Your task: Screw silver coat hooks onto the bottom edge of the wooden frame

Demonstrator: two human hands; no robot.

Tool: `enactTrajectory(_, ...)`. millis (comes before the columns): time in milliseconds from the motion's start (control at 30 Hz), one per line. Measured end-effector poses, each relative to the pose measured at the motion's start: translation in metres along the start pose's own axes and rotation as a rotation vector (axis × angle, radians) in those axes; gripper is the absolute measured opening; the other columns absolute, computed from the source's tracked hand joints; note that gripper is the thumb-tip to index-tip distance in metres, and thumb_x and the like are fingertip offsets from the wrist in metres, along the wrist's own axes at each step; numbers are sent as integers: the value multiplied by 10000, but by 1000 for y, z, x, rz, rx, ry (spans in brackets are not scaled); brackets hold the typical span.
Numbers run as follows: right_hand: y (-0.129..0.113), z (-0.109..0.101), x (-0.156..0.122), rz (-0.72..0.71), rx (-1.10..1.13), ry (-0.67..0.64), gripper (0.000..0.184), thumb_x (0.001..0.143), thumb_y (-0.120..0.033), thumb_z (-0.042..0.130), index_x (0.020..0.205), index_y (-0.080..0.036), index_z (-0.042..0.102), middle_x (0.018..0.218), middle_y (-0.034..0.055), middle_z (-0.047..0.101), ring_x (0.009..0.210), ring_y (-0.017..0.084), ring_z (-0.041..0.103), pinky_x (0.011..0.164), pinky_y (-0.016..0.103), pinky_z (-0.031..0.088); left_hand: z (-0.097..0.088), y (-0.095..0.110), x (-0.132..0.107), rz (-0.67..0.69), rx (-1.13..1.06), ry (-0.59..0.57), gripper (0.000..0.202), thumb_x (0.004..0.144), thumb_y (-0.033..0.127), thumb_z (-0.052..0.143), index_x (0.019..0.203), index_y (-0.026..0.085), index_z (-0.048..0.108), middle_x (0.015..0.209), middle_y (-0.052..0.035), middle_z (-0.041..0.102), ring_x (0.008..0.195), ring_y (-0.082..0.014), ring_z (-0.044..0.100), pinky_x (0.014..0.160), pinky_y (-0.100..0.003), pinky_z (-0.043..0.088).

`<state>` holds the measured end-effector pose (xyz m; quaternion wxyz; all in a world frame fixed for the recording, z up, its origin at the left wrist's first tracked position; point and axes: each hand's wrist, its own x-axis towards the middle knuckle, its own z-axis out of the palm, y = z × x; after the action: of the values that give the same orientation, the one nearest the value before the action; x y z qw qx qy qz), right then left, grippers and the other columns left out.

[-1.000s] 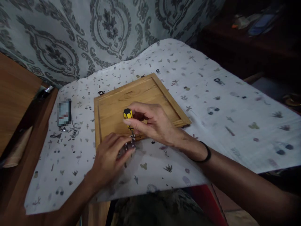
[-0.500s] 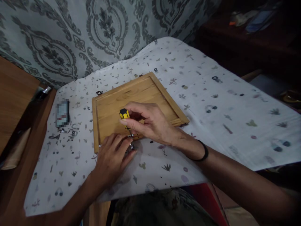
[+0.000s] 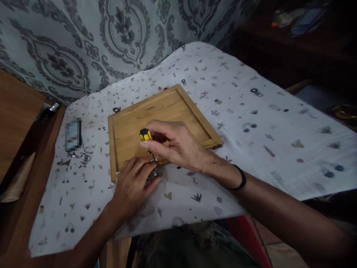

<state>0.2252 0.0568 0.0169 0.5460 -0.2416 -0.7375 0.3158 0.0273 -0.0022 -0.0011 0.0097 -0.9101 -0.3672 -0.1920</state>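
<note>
A square wooden panel (image 3: 167, 111) with a raised frame lies on the patterned cloth (image 3: 251, 123). My right hand (image 3: 178, 143) is closed round a short yellow-and-black screwdriver (image 3: 145, 135), held nearly upright with its tip at the panel's near edge. My left hand (image 3: 132, 186) is curled beside the tip, fingers pinching a small metal fitting (image 3: 155, 173) against that edge. The fitting is mostly hidden by my fingers.
A small dark box (image 3: 73, 134) lies on the cloth left of the panel. A brown wooden surface (image 3: 16, 111) with a dark marker (image 3: 50, 110) lies at far left. A patterned curtain (image 3: 111, 37) hangs behind. Dark furniture stands at upper right.
Both hands keep their grip at the panel's near edge. The screwdriver handle has shifted slightly left and turned a little; the view has drifted a bit.
</note>
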Motion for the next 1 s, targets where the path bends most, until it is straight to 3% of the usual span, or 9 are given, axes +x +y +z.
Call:
enactTrajectory(300, 0, 0, 0, -5, 4, 1, 212, 1006, -305, 631, 849, -190, 546, 731, -50, 490, 652, 84, 450, 597, 214, 369, -1, 3, -4, -52, 42, 56, 246, 1044, 393, 572, 1100, 159, 623, 991, -82, 727, 904, -250, 650, 791, -406, 511)
enactTrajectory(667, 0, 1, 0, -22, -8, 12, 203, 1006, -281, 633, 848, -191, 542, 732, -50, 491, 643, 83, 449, 597, 216, 378, 2, 8, -9, 141, 165, 138, 147, 977, 160, 664, 1107, 93, 657, 1085, -123, 759, 1019, -293, 657, 864, -426, 522)
enactTrajectory(833, -1, 0, 0, -34, -14, 15, 202, 1006, -278, 638, 851, -193, 540, 727, -53, 489, 640, 83, 449, 591, 216, 377, 1, 5, -7, 180, 161, 79, 119, 990, 146, 642, 1093, 90, 661, 1133, -128, 757, 1111, -295, 646, 921, -423, 514)
enactTrajectory(1000, -2, 0, 0, -8, -12, 7, 196, 1009, -280, 632, 856, -196, 541, 730, -50, 489, 641, 88, 448, 589, 220, 378, -1, 5, -8, 177, 182, 41, 121, 999, 151, 619, 1090, 82, 660, 1104, -136, 746, 1032, -300, 643, 864, -430, 511)
